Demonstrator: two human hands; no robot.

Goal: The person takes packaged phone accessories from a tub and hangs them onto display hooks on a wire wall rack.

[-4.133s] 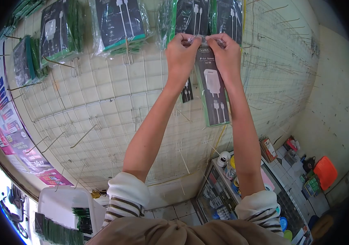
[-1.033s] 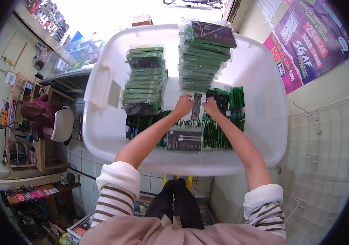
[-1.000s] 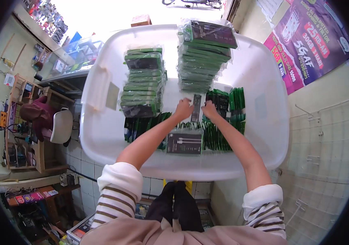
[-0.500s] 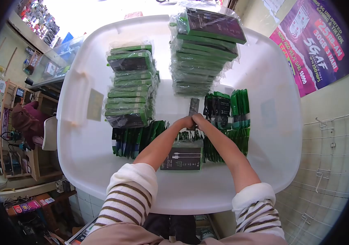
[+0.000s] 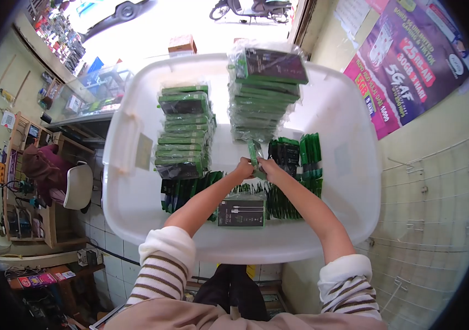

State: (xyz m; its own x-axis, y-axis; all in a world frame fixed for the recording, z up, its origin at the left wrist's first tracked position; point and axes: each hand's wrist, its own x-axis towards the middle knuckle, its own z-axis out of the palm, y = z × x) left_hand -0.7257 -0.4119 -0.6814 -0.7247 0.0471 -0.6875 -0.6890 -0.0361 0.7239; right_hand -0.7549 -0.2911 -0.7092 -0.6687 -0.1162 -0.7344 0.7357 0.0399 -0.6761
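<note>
My left hand (image 5: 245, 167) and my right hand (image 5: 268, 167) are side by side over the middle of a white plastic tub (image 5: 119, 203). Between them they grip a slim green-and-black packet (image 5: 254, 149), seen nearly edge-on. Just beyond it rises a tall stack of plastic-wrapped cable boxes (image 5: 256, 104). Black-and-green packets (image 5: 284, 155) stand beside my right hand. Nearer my body, a cable box (image 5: 241, 213) with white cables printed on it leans in front of more packets, partly hidden by my wrists.
A second stack of wrapped boxes (image 5: 182, 132) stands on the tub's left, with upright dark packets (image 5: 190, 190) below it. A wire rack (image 5: 410, 203) and a purple poster (image 5: 410, 60) line the right wall. A person (image 5: 45, 170) sits at the left near a white chair (image 5: 79, 187).
The view has tilted up, so more of the street shows. The held packet has turned from its black face to a green edge, and both hands still grip it.
</note>
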